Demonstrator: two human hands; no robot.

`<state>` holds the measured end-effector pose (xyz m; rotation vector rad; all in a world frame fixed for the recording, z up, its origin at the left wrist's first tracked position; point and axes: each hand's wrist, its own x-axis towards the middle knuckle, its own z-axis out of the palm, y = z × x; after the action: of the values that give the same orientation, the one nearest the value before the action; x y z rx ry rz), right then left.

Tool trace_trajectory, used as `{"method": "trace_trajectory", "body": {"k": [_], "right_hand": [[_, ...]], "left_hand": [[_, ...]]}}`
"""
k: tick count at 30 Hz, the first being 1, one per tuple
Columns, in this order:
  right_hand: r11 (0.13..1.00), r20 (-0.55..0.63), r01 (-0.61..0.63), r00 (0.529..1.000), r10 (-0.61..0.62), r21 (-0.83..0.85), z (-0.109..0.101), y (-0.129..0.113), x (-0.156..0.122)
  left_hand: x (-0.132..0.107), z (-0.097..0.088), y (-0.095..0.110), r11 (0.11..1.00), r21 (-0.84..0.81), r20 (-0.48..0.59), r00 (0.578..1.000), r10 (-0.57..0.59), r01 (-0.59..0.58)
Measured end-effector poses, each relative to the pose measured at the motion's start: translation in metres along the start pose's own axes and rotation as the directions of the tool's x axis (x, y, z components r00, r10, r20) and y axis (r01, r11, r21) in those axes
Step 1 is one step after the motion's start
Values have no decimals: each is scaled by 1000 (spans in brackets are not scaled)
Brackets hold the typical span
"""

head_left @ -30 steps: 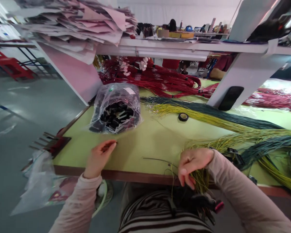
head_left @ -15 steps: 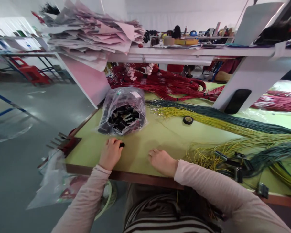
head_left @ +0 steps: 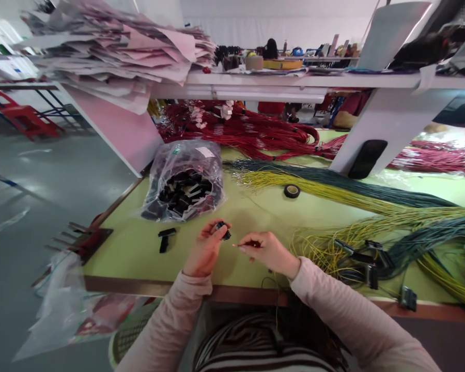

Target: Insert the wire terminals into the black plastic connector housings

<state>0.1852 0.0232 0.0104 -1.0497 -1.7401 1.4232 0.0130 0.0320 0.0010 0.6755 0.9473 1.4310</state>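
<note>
Most of the small black connector is hidden by the fingers of the left hand, so its exact shape is hard to make out. That hand sits palm-inward, curled tightly around the piece, wrist raised just off the green tabletop, pale pink sleeve reaching back to the table's edge. Left of the grip, two loose black plastic parts lie on the table, and beyond them, up and to the left, a clear plastic bag bulges with more black parts. The connector sits just beside the right hand, not quite touching it, and that hand pinches a thin wire narrowly between thumb and fingers, its pale tip pointing at the connector. How far the wire runs inside the fingers cannot be seen. Right of the grip, a roll of black tape sits ahead, and long bundles of yellow and dark green wires spread across the table, with black connectors among them
</note>
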Motion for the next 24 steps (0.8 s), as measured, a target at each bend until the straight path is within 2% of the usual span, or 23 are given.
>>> {"method": "trace_trajectory", "body": {"k": [3, 7, 13, 16, 19, 22, 24], "right_hand": [[994, 33, -26, 999, 22, 108, -2, -1, 1], [957, -26, -23, 999, 31, 291, -8, 0, 5], [950, -65, -7, 998, 29, 313, -12, 4, 10], [975, -83, 14, 997, 5, 220, -15, 4, 10], [995, -143, 97, 985, -98, -15, -18, 2, 8], [959, -173, 166, 963, -208, -232, -19, 0, 4], [936, -148, 171, 963, -224, -307, -18, -1, 2]], "left_hand": [[3, 11, -11, 995, -82, -34, 998, -54, 51], [1, 14, -24, 983, -125, 59, 990, -126, 132], [-4, 12, -29, 978, -75, 129, 975, -183, 194], [-4, 11, -29, 962, -50, 169, 951, -257, 269], [-2, 9, -27, 946, -82, 164, 940, -299, 315], [-1, 6, -27, 937, -126, 125, 942, -311, 326], [-1, 5, -26, 942, -137, 89, 951, -297, 307]]}}
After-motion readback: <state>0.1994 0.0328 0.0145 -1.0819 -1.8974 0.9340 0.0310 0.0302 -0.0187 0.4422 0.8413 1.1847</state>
